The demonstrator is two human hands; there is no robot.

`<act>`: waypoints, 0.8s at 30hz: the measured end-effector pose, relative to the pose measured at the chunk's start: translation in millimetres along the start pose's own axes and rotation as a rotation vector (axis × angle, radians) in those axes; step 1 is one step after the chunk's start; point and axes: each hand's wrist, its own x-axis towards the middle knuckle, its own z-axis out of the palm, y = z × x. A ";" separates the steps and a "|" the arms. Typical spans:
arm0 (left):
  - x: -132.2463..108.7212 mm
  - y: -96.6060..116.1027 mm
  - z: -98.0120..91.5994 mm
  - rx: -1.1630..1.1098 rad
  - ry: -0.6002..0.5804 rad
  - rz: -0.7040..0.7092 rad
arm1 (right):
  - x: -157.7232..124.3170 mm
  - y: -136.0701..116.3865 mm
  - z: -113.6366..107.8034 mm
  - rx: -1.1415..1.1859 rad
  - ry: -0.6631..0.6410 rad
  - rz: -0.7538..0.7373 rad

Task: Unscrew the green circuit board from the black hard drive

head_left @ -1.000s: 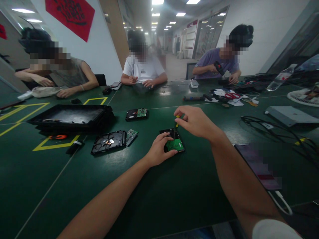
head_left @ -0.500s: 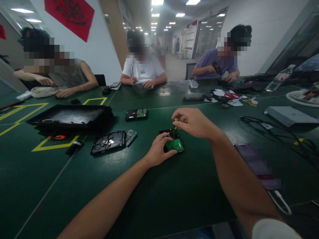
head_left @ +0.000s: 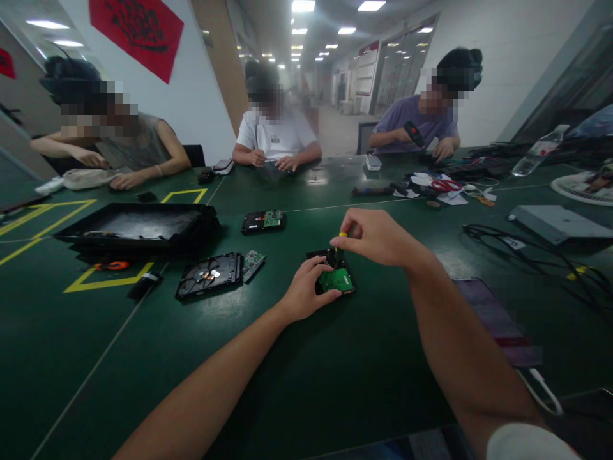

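In front of me on the green table lies a black hard drive [head_left: 338, 279] with a green circuit board facing up. My left hand [head_left: 306, 287] grips it by its left and near edges, fingers curled over the board. Above its far side, my right hand [head_left: 376, 237] pinches the yellow handle of a small screwdriver [head_left: 343, 235]. The shaft points down toward the drive; its tip is too small to make out. To the left are another hard drive [head_left: 209, 276] with its black casing up and a loose circuit board [head_left: 253, 265] touching or close to its right edge.
A third hard drive [head_left: 263, 221] lies farther back. Stacked black trays [head_left: 136, 227] stand at the left. On the right are a phone [head_left: 493, 316], black cables [head_left: 517, 246] and a grey box [head_left: 560, 223]. Three people sit across the table [head_left: 287, 396].
My right hand has shifted slightly, its fingers changing position around the screwdriver handle. My left hand stays on the hard drive. The view has moved very slightly.
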 end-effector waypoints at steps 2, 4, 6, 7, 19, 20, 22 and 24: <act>0.0 -1.6 0.9 0.000 -0.001 -0.003 | 0.2 -1.0 0.9 -0.028 0.019 0.026; -0.2 -2.5 1.4 -0.003 -0.001 -0.002 | 0.1 -2.6 1.7 -0.026 0.024 0.026; -0.5 -2.5 1.5 -0.006 0.000 -0.002 | -0.1 -4.2 2.2 -0.008 0.021 0.010; -0.7 -2.2 1.3 -0.007 -0.001 -0.004 | -0.2 -4.9 2.3 0.000 0.015 0.001; -0.6 -1.0 0.8 -0.012 0.005 -0.005 | 0.9 -4.8 3.6 0.048 -0.055 -0.034; -0.6 -0.7 0.6 -0.013 0.005 -0.006 | 0.3 -5.4 3.4 0.062 -0.068 -0.026; -0.6 0.1 -0.1 -0.013 0.006 -0.008 | -0.4 -6.9 2.8 0.075 -0.089 -0.013; -0.6 0.9 -0.8 -0.011 0.004 -0.009 | -0.2 -8.0 2.3 0.054 -0.095 -0.013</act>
